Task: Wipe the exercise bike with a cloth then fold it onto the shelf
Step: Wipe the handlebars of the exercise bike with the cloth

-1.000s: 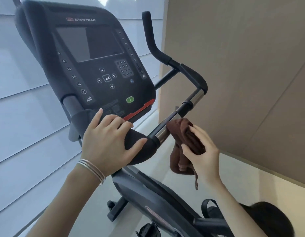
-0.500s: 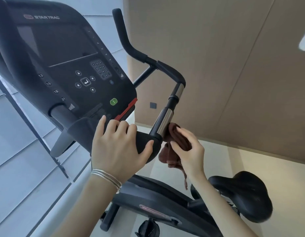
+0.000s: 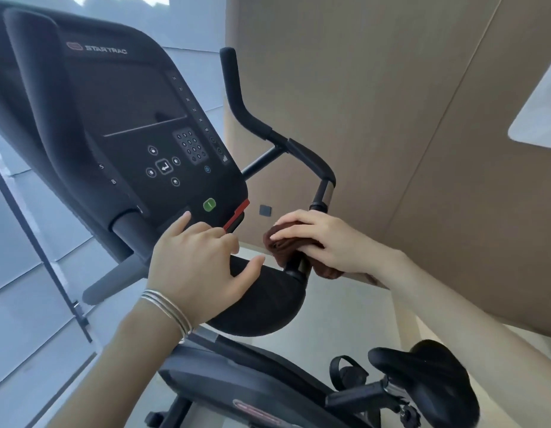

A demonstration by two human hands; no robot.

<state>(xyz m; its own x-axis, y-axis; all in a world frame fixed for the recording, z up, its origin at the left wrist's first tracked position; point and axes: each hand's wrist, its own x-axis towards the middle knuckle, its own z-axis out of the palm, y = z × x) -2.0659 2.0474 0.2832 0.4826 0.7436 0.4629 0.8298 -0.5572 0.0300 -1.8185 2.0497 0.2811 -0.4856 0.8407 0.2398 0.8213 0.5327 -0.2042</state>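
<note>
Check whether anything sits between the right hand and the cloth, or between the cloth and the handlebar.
Nothing visible does. The right hand grips the cloth directly, and the cloth is wrapped straight onto the handlebar.

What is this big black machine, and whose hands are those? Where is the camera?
The camera sits on a person's head, so you see what they see: their own two hands from above. The black machine is an exercise bike. Its screen panel with buttons is at the top, and its saddle is at the bottom right. The right hand holds a brown cloth wrapped around the handlebar to wipe it. The left hand, with silver bangles on the wrist, rests on the black pad below the screen and holds nothing.
</note>
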